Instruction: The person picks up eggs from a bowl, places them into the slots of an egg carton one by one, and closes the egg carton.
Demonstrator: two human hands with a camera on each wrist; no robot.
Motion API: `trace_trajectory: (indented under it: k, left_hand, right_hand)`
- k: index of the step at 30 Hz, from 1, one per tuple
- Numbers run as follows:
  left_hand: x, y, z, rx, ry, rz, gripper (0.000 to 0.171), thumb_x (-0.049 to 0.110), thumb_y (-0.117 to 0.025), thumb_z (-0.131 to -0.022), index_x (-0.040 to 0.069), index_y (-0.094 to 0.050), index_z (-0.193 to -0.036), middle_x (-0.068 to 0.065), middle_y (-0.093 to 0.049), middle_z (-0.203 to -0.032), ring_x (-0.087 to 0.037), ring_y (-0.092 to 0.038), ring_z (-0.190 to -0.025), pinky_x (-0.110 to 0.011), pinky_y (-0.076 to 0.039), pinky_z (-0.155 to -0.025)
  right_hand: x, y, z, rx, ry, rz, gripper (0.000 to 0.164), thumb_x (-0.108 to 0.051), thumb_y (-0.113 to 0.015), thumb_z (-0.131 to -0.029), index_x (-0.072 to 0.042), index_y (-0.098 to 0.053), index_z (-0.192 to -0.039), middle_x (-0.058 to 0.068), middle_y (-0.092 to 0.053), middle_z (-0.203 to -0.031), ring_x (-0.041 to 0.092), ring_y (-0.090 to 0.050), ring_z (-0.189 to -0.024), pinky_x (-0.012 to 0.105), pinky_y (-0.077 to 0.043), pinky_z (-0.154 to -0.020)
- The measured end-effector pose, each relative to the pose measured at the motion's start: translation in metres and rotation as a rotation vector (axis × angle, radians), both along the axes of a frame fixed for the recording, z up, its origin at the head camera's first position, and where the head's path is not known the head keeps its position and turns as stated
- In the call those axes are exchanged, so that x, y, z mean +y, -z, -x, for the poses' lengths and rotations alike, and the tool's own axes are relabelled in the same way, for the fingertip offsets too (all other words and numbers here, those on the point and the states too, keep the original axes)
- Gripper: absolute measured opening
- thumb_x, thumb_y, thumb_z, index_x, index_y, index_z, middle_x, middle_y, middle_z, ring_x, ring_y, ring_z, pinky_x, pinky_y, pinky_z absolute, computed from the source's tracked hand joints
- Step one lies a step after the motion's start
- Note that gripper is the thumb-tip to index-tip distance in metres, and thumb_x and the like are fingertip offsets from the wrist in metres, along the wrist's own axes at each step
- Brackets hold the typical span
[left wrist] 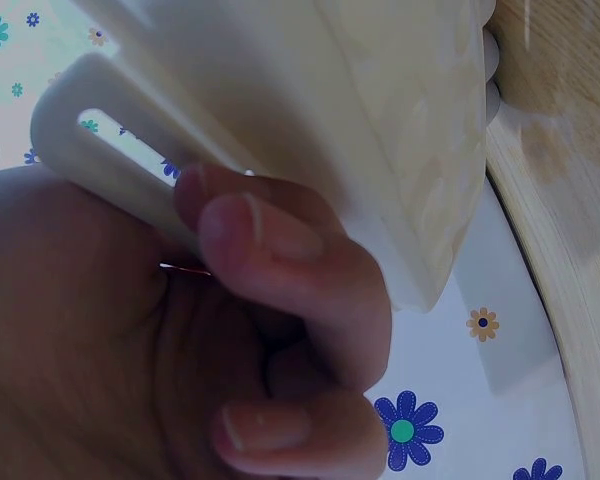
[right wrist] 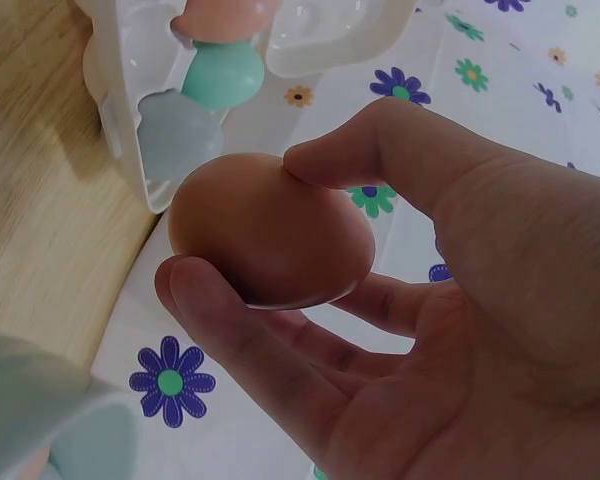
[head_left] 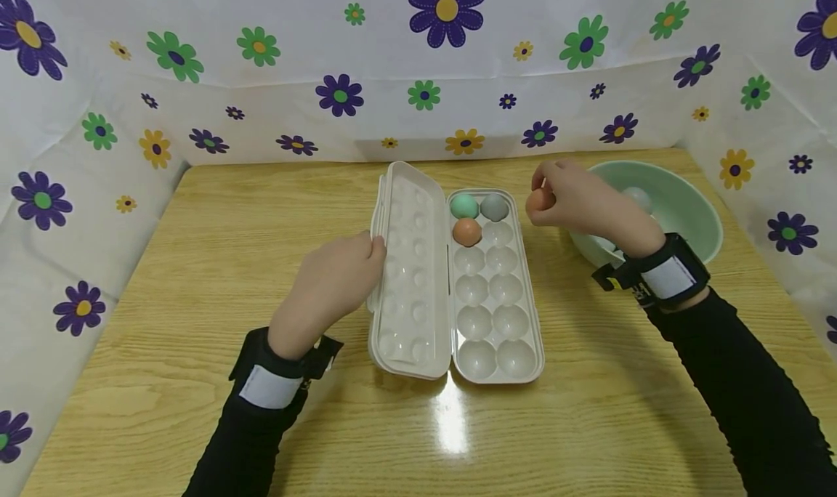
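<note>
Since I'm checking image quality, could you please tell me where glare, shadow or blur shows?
Head view: glare on the table near the egg carton, soft shadow beside the right sleeve; left wrist: left hand in dim shade; right wrist: bowl blurred, held egg shaded underneath.

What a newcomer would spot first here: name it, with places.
The brown egg in the right hand leaps out, held between the carton and the green bowl. Next come the green egg, grey egg and second brown egg at the open carton's far end. Behind, a flowered white backdrop catches the eye.

Glossy plastic egg carton (head_left: 474, 321), smooth egg (right wrist: 270, 230), smooth plastic bowl (head_left: 689, 213), shiny wood-grain table (head_left: 209, 264), cloth-like backdrop (head_left: 386, 46)
</note>
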State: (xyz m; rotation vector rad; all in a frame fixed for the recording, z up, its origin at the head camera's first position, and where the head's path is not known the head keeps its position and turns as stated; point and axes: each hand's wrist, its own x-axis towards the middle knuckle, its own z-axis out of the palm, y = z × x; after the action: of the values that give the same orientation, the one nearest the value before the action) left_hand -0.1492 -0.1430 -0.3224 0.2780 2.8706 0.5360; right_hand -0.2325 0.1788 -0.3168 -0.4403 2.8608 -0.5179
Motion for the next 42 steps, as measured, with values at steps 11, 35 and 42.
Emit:
trace_trajectory:
  k: [11, 35, 42]
  left_hand:
    - [-0.001, 0.001, 0.0, 0.009, -0.002, -0.001, 0.042, 0.032, -0.026, -0.107, 0.01, -0.057, -0.09, -0.005, -0.05, -0.067, -0.021, -0.053, -0.062, -0.032, -0.037, -0.052]
    - [-0.001, 0.002, 0.0, -0.007, -0.01, -0.012, 0.042, 0.032, -0.025, -0.107, 0.009, -0.058, -0.094, -0.005, -0.05, -0.068, -0.021, -0.053, -0.061, -0.032, -0.037, -0.052]
    - [-0.001, 0.002, 0.001, -0.01, -0.012, -0.006, 0.043, 0.033, -0.025, -0.107, 0.009, -0.058, -0.094, -0.005, -0.051, -0.068, -0.021, -0.052, -0.06, -0.032, -0.037, -0.052]
  right_hand:
    - [-0.017, 0.005, 0.003, 0.022, -0.037, 0.015, 0.041, -0.018, -0.067, -0.084, -0.001, -0.053, -0.119, 0.018, -0.052, -0.11, 0.031, -0.051, -0.094, 0.04, -0.045, -0.076]
    - [-0.035, 0.025, 0.011, -0.01, -0.063, 0.018, 0.043, -0.024, -0.07, -0.085, -0.003, -0.054, -0.118, 0.017, -0.052, -0.112, 0.03, -0.052, -0.094, 0.039, -0.045, -0.078]
    - [-0.039, 0.033, 0.013, -0.013, -0.059, 0.017, 0.043, -0.026, -0.069, -0.083, -0.004, -0.054, -0.117, 0.015, -0.052, -0.109, 0.029, -0.052, -0.093, 0.039, -0.044, -0.078]
